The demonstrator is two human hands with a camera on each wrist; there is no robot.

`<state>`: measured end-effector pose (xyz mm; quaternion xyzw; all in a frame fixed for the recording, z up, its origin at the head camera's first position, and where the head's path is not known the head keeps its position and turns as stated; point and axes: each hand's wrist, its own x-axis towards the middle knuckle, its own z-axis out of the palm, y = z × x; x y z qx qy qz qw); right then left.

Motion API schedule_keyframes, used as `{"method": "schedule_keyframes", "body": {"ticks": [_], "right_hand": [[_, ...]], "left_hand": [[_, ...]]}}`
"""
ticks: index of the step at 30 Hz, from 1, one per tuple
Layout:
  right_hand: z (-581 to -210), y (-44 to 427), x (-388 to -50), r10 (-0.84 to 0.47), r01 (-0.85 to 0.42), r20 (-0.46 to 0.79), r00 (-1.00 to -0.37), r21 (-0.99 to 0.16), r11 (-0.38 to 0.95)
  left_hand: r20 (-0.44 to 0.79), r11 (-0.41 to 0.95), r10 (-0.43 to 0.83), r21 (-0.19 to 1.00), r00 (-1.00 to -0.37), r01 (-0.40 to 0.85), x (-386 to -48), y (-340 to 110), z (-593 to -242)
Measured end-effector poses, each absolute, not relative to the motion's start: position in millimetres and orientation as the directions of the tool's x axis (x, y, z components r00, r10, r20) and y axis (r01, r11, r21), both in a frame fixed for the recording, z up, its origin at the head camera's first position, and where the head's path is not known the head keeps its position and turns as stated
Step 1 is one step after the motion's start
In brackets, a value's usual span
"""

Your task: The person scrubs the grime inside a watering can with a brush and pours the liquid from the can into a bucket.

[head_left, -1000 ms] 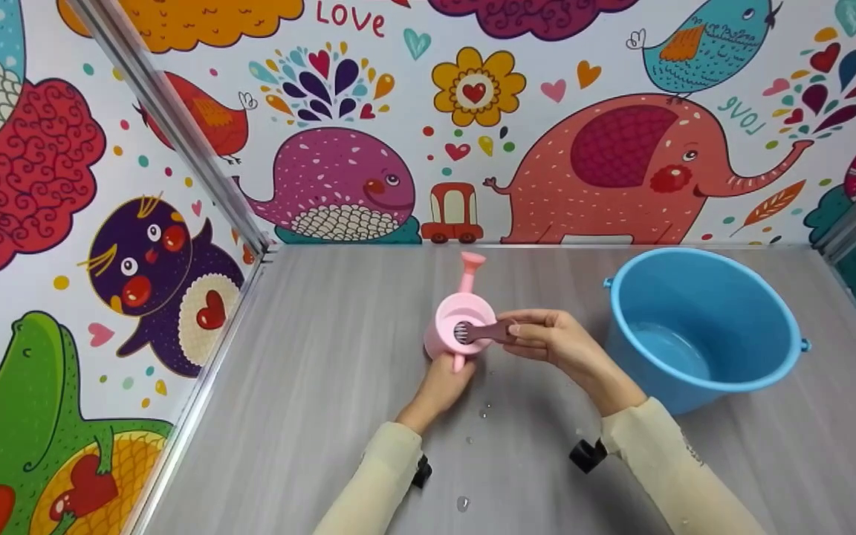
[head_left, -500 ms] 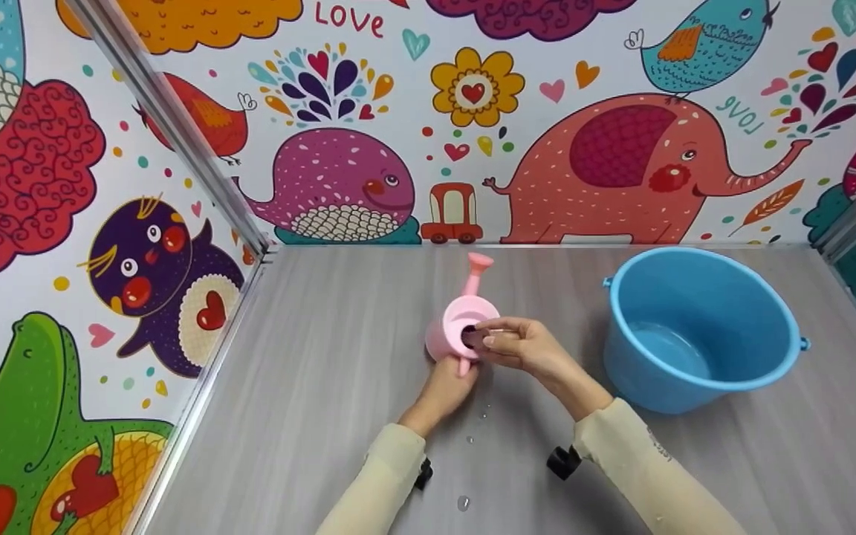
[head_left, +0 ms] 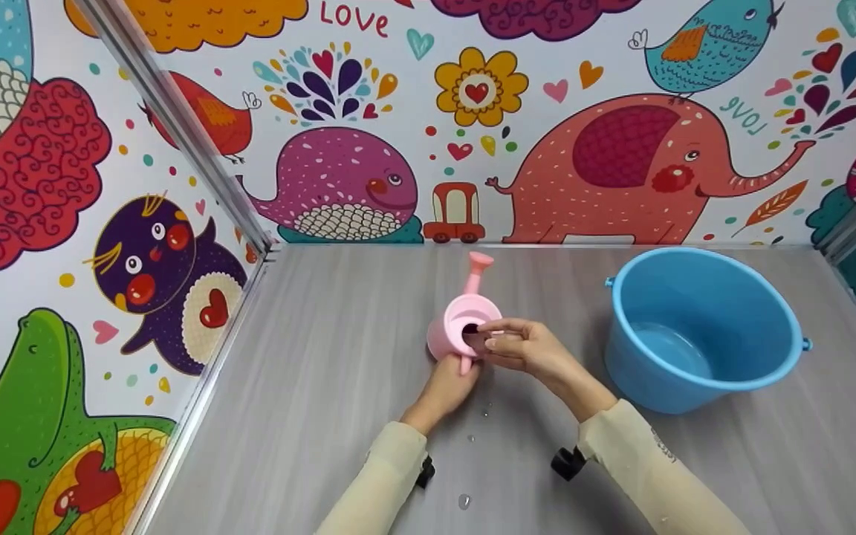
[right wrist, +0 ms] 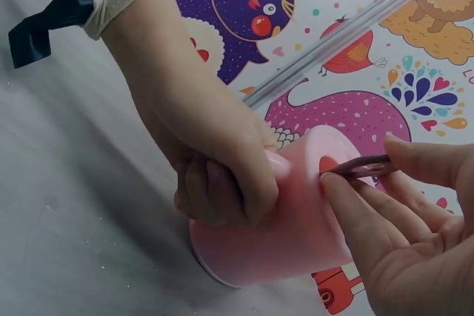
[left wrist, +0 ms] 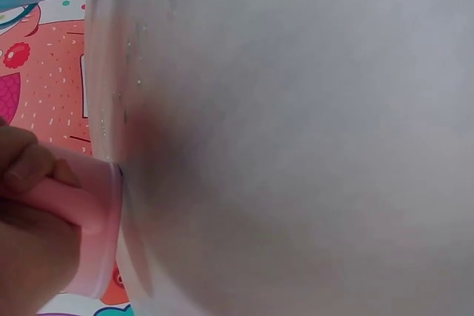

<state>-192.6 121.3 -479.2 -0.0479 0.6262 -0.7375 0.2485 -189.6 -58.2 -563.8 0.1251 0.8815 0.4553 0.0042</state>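
A pink toy watering can [head_left: 441,339] stands low at the tabletop, its coral spout pointing to the back wall. My left hand [head_left: 452,380] has its fingers curled round the can's handle; the left wrist view shows this grip [left wrist: 37,205] from the side. At the can's top opening, my right hand [head_left: 536,353] pinches a flat brown handle [right wrist: 366,166] between thumb and fingers. The far end of this brown-handled tool is inside the can and hidden. The right wrist view shows the right fingertips close by the opening's rim.
To the right of the hands stands a large blue bucket [head_left: 703,327] with side knobs. Water drops [head_left: 464,501] lie on the grey tabletop [head_left: 309,357]. Walls printed with cartoon animals close off the back and sides, with a metal corner rail [head_left: 175,134] at left.
My right hand has moved left to the can, and the tool's pale-pronged or bristled end has gone into the opening. The left hand keeps its grip; the can has shifted slightly.
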Motion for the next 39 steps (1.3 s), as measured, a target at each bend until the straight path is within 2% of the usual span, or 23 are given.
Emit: {"method": "schedule_keyframes", "body": {"ticks": [14, 32, 36, 39], "right_hand": [[-467, 157, -192, -0.422, 0.356, -0.251, -0.871, -0.915, -0.191], [-474, 144, -192, -0.392, 0.389, -0.261, -0.882, -0.874, -0.291], [-479, 135, -192, -0.382, 0.358, -0.252, -0.889, -0.903, -0.238], [-484, 127, -191, -0.361, 0.227, -0.180, -0.915, -0.969, -0.094]], "left_hand": [[0.082, 0.536, 0.223, 0.822, -0.971, 0.192, -191, -60, -563], [0.059, 0.508, 0.178, 0.849, -0.982, 0.144, -192, -59, -563], [0.062, 0.505, 0.182, 0.851, -0.981, 0.147, -192, -58, -564], [0.079, 0.520, 0.211, 0.835, -0.974, 0.181, -190, -58, -563]]}}
